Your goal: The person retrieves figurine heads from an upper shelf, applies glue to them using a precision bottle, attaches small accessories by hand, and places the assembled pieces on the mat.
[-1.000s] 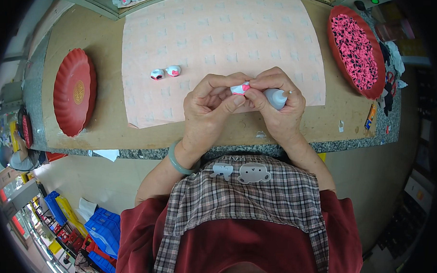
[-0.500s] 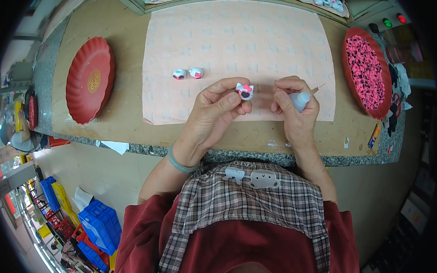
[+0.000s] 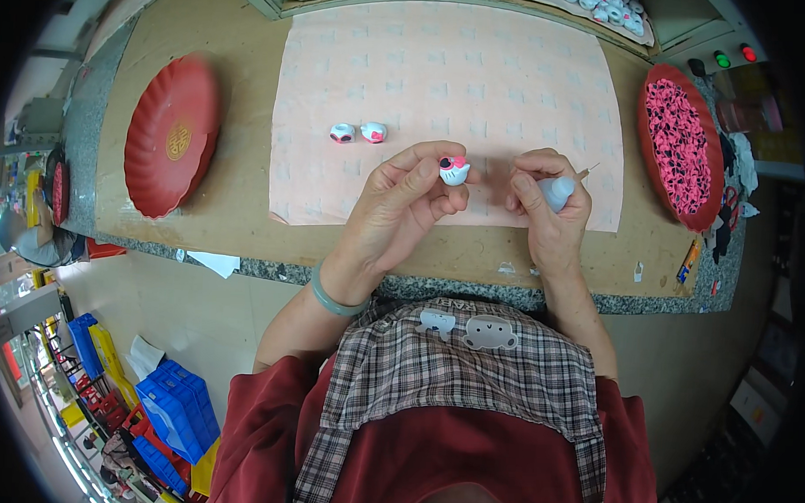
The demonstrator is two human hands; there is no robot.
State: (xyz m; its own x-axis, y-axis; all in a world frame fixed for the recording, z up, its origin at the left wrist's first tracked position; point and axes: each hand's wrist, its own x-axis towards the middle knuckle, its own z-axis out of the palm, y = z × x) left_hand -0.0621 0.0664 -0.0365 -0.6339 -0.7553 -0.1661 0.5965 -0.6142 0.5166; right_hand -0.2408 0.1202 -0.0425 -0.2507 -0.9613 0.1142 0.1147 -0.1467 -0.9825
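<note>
Between the thumb and fingers of my left hand [image 3: 411, 194] is a small white cat-head figurine [image 3: 454, 172] with pink and black parts on it. My right hand [image 3: 553, 204] is wrapped round a small translucent squeeze bottle [image 3: 560, 193]; a thin tan stick with a fine tip [image 3: 589, 171] sticks out past the fingers on the right. Both hands hover over the near part of a pale pink sheet [image 3: 444, 84]. Two similar figurines, one at the left [image 3: 342, 132] and one beside it [image 3: 374, 133], lie on the sheet beyond my left hand.
A red scalloped tray [image 3: 159, 110] stands at the left. Another red tray [image 3: 717, 187] at the right holds many small pink and black pieces. More white figurines [image 3: 610, 7] lie at the far edge. A small orange tube [image 3: 688, 261] is near the front right corner.
The cat-head figurine has been turned in my left fingers, so its underside shows more. My right hand keeps its hold on the bottle. The whole view has shifted slightly.
</note>
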